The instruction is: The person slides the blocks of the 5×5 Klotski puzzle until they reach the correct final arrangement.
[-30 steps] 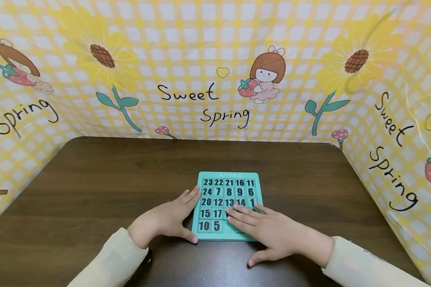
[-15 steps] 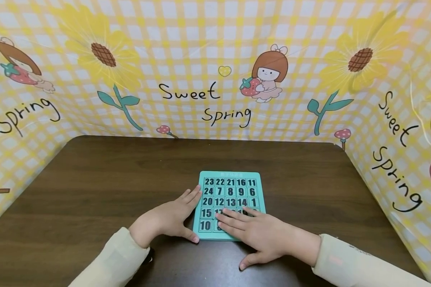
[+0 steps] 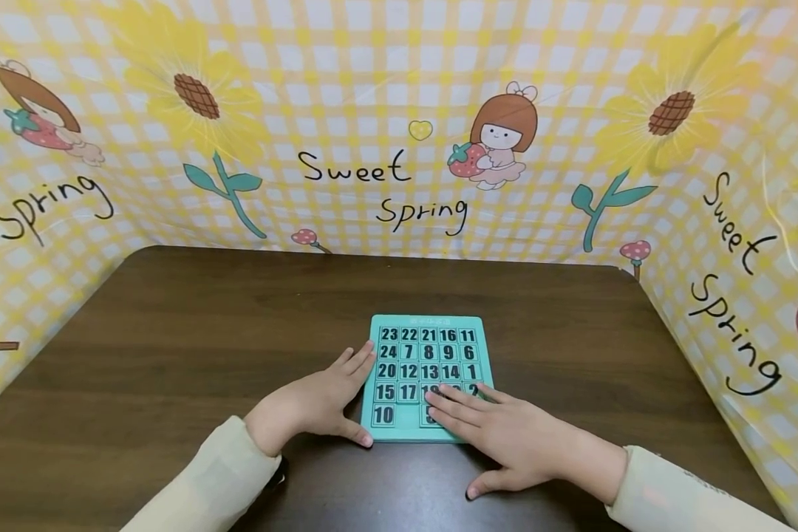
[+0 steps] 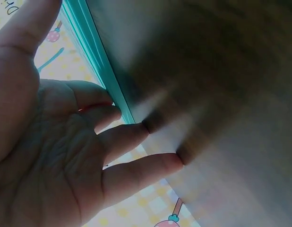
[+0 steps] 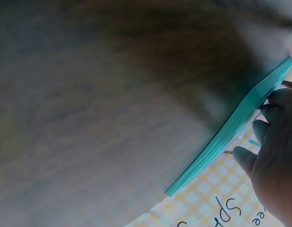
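A teal number board [image 3: 367,399] with sliding numbered tiles lies flat on the table. Against its left edge rests my left hand [image 3: 312,405], fingers at the side and thumb by the near left corner. My right hand [image 3: 515,441] lies over the board's lower right part, its straight fingertips touching tiles near the 5 tile [image 3: 428,415]. A gap shows between the 10 tile [image 3: 383,415] and the 5. The right hand hides several tiles. In the left wrist view, the left fingers [image 4: 139,177] are extended beside the board's edge [image 4: 96,56].
The dark wooden table [image 3: 239,310] surrounds the board. Behind it and on both sides hangs a yellow checked cloth [image 3: 346,66] with printed flowers and lettering. A small black object [image 3: 279,473] shows by the left sleeve.
My right hand moved left over the board, then back to the right. The 5 tile has shifted one place right, leaving a gap beside the 10. My left hand has stayed at the edge.
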The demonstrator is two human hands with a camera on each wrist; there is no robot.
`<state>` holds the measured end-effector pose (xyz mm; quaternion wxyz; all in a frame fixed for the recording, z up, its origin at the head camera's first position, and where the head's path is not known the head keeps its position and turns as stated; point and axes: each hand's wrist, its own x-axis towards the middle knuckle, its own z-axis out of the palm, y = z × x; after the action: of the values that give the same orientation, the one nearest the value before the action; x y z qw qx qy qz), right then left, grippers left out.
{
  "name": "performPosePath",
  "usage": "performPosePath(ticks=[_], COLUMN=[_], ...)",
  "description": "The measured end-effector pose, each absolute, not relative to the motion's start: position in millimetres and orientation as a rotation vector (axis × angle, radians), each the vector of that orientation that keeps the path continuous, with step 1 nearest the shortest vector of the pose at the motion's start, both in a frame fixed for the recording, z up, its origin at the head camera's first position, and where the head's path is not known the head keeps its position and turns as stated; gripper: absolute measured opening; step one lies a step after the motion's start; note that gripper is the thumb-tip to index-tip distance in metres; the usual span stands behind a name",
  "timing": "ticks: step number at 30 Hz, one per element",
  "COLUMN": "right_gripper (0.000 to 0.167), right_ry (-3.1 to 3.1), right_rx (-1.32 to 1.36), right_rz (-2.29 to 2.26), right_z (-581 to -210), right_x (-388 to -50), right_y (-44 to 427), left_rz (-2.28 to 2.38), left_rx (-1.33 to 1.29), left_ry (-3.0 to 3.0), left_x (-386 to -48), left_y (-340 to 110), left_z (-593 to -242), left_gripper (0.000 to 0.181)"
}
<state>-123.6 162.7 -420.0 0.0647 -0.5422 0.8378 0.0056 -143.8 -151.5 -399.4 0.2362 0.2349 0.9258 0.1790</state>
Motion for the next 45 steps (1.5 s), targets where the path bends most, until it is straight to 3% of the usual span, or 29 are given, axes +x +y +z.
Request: performPosePath(ticks=[20, 45], right_gripper=[0.094, 0.095], right_ry=[2.489, 2.554], right_rx=[-1.722, -1.649], right_rz=[0.091, 0.122], right_z=[-421, -417], right_x=[-127, -127], right_y=[115, 141], left_rz=[0.460, 0.446], left_rx=[0.664, 0.644], left_ry=[2.546, 2.542], left_x=[-145, -146], left_y=[-149, -149], left_z=[-399, -397], left_gripper=[0.121, 0.122])
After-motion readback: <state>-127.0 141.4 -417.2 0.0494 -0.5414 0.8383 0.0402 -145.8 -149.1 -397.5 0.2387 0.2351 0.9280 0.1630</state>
